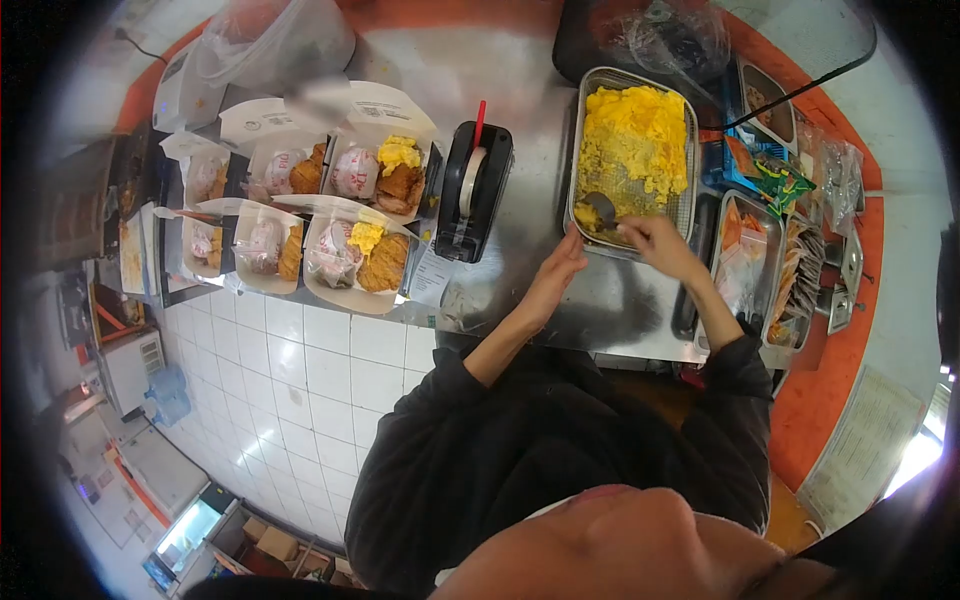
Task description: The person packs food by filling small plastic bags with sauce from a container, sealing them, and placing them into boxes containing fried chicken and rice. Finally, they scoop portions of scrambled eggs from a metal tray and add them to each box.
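A rectangular metal tray [577, 150] holds yellow scrambled eggs [635, 125], heaped at its far end with scraps at the near end. My right hand [657, 246] is closed around a spoon [600, 207] over the tray's near edge. The spoon's bowl rests low among the egg scraps; its handle is mostly hidden by my fingers. My left hand [556, 278] is at the tray's near left corner, fingers stretched out and apparently touching the rim, with nothing visible in it.
Several open paper boxes [330, 293] on the left hold wrapped items and croissants, two topped with egg. A black tape dispenser [490, 190] stands between boxes and tray. Right of the tray are another metal tray [722, 215] with bagged food and a blue basket [715, 165].
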`<state>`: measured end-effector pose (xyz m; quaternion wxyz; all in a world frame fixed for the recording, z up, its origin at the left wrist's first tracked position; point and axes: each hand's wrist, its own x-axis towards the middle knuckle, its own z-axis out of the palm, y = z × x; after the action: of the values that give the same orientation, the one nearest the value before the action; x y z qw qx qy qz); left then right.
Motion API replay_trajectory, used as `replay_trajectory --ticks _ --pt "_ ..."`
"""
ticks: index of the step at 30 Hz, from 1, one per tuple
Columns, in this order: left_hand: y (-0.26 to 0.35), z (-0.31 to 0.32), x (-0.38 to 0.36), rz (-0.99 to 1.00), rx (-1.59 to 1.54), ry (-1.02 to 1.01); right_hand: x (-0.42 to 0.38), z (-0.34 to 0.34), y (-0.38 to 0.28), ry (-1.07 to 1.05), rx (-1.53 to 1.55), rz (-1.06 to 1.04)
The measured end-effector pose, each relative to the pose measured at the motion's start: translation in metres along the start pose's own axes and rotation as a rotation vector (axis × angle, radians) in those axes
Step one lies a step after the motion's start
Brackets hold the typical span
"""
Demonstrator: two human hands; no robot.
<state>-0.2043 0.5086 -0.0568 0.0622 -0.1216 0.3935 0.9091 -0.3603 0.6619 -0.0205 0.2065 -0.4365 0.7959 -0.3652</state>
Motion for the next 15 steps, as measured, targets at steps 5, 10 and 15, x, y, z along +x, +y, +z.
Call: replay_trajectory --ticks 5,10,15 --pt "0.006 -0.007 -0.003 0.016 0.038 0.028 0.006 -0.008 0.037 -0.16 0.709 0.552" --pt "0.06 0.002 -0.029 0.159 0.479 -0.02 0.0 -0.014 0.027 0.177 1.098 0.596" --pt "0.182 -0.025 -0.076 0.736 1.228 0.384 0.023 -0.025 -0.035 0.386 1.022 0.389"
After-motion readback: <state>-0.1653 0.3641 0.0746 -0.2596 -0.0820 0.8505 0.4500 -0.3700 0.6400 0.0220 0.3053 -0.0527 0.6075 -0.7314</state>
